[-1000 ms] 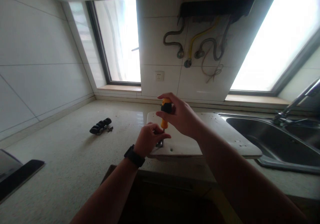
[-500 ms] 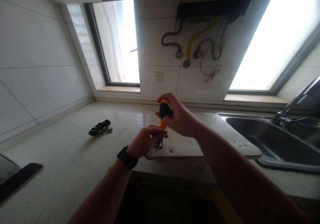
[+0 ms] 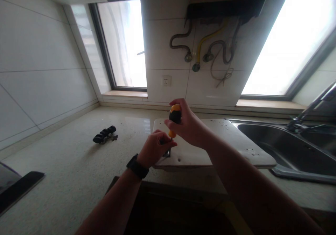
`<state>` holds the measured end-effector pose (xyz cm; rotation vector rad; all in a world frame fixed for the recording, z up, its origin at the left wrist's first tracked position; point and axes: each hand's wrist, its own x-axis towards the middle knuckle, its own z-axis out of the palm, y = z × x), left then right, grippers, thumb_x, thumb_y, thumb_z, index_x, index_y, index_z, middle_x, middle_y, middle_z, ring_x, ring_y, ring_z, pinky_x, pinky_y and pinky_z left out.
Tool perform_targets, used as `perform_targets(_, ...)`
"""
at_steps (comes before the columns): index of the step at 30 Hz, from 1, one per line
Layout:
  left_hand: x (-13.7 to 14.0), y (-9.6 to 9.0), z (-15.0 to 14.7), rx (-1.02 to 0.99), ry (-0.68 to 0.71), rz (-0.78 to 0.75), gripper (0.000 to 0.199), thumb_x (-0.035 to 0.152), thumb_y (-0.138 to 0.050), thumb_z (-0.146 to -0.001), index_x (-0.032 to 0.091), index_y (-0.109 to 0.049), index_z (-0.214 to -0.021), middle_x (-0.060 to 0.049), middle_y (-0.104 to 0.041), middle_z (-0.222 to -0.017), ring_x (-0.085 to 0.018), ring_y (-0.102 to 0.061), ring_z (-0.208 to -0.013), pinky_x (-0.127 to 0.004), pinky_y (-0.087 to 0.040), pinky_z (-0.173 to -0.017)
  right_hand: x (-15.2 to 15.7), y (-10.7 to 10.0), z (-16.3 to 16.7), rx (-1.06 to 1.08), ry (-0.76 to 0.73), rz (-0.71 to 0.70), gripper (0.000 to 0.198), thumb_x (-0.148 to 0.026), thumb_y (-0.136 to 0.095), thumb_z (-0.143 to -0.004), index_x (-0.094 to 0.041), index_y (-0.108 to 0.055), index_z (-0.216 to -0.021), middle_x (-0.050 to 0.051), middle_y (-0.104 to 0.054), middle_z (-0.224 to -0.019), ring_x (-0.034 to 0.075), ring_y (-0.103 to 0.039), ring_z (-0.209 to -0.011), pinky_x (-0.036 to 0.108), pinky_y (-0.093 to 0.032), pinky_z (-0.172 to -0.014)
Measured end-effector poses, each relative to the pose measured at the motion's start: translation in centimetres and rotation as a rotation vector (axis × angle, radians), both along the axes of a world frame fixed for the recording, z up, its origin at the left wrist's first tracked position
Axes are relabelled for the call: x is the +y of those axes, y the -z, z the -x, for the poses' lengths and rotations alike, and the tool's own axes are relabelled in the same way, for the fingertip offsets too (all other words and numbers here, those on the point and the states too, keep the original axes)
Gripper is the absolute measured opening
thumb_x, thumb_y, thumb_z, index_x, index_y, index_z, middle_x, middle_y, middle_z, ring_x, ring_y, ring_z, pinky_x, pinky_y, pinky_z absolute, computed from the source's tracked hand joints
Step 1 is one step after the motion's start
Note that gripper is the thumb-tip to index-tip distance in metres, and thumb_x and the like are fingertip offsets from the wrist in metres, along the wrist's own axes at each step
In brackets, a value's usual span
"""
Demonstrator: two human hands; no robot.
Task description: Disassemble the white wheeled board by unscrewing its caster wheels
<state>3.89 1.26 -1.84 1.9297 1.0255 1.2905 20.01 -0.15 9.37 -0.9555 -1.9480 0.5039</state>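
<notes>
As my right hand (image 3: 185,123) wraps around the handle of one yellow-and-black screwdriver (image 3: 174,114), its metal shaft points down over the near-left corner of one flat white board (image 3: 199,154) with rounded corners. My right-hand grip is closed on the handle, thumb on one side, fingers curled round the other. My left hand (image 3: 156,146), one black watch (image 3: 138,166) on its wrist, has thumb and fingers drawn nearly together at the low end of the shaft; whether they pinch the shaft or something beneath it, I cannot tell. One small dark metal fitting (image 3: 167,153), partly hidden by that hand, sits by the board's near-left corner, with one round hole (image 3: 179,159) just to its right along the near edge.

The board lies on one pale speckled countertop (image 3: 78,179), its right edge beside one steel sink (image 3: 262,137) with two basins and one chrome faucet (image 3: 301,116). Left of the board, well apart from its left edge, rests one black ridged object (image 3: 104,134) with small metal pieces at its side, too small to count. Behind, between two bright windows (image 3: 123,46), three hoses, two grey (image 3: 180,46) and one yellow (image 3: 203,42), hang above one white wall socket (image 3: 166,80).
</notes>
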Motion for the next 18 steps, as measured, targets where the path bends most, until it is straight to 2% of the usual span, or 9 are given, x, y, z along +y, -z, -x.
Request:
perform_targets(4,0.0,0.2,-0.2,0.015,-0.065,-0.010,0.033,0.037,-0.084,-0.078,0.018,-0.059,-0.068,-0.001,-0.060,-0.077,-0.015,-0.055,-0.071,-0.030,-0.045,-0.069,-0.1,0.0,0.2,0.011,0.037,0.008,0.048,-0.038,-0.071,-0.081,-0.022,-0.043,-0.117,0.004,-0.056,-0.098,0.016,-0.052,-0.077,0.034,-0.044,-0.069)
perform_targets(11,-0.1,0.0,-0.1,0.010,-0.086,0.027,0.038,0.044,-0.088,-0.072,0.018,-0.061,-0.072,-0.002,-0.064,-0.078,-0.016,-0.057,-0.072,-0.032,-0.047,-0.071,0.2,0.0,-0.1,0.029,0.043,-0.002,0.043,-0.030,-0.076,-0.078,-0.025,-0.056,-0.116,0.004,-0.063,-0.104,0.015,-0.059,-0.073,0.030,-0.049,-0.064)
perform_targets(15,-0.6,-0.7,0.4,0.053,-0.004,-0.004,0.021,0.037,-0.078,-0.085,0.018,-0.073,-0.091,-0.007,-0.071,-0.098,-0.020,-0.065,-0.093,-0.036,-0.050,-0.088,0.3,-0.1,-0.4,0.139,-0.083,0.117,0.053,-0.020,-0.071,-0.076,-0.023,-0.051,-0.125,0.006,-0.063,-0.108,0.016,-0.066,-0.075,0.032,-0.054,-0.066)
perform_targets(18,-0.9,-0.9,0.8,0.012,0.128,0.043,0.020,0.033,-0.065,-0.095,0.020,-0.077,-0.105,-0.010,-0.071,-0.113,-0.022,-0.067,-0.105,-0.036,-0.052,-0.094,0.5,0.1,-0.6,0.160,-0.176,0.155,0.057,-0.013,-0.065,-0.073,-0.023,-0.048,-0.126,0.006,-0.064,-0.109,0.018,-0.067,-0.082,0.034,-0.056,-0.071)
